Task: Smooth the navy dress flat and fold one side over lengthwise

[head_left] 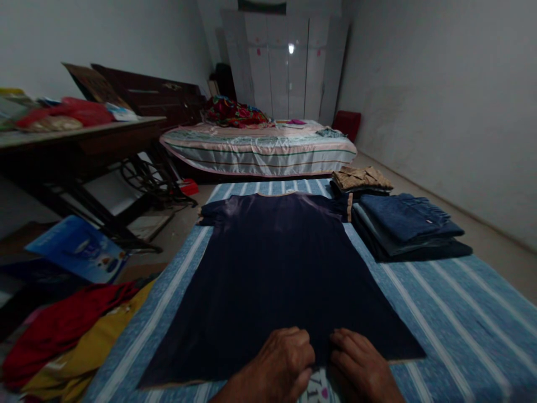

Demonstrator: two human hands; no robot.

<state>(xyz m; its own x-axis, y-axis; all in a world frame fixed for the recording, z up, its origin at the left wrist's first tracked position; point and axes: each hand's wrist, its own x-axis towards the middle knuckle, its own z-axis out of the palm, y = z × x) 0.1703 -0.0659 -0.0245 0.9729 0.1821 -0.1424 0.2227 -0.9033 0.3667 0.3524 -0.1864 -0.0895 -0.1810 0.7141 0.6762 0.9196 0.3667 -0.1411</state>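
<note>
A dark navy garment (pixel 272 268) lies spread flat on a blue striped sheet (pixel 453 313), its sleeves at the far end. My left hand (pixel 283 358) and my right hand (pixel 356 361) rest side by side at the garment's near hem, in the middle. Both have their fingers curled down and pinched on the hem cloth. A bit of white printed fabric (pixel 312 389) shows between my wrists.
A stack of folded blue jeans and dark clothes (pixel 405 229) sits at the right, with a folded tan piece (pixel 361 179) behind it. Red and yellow cloths (pixel 62 336) lie at the left. A dark table (pixel 79 140), a bed (pixel 260 148) and a white wardrobe (pixel 285 67) stand beyond.
</note>
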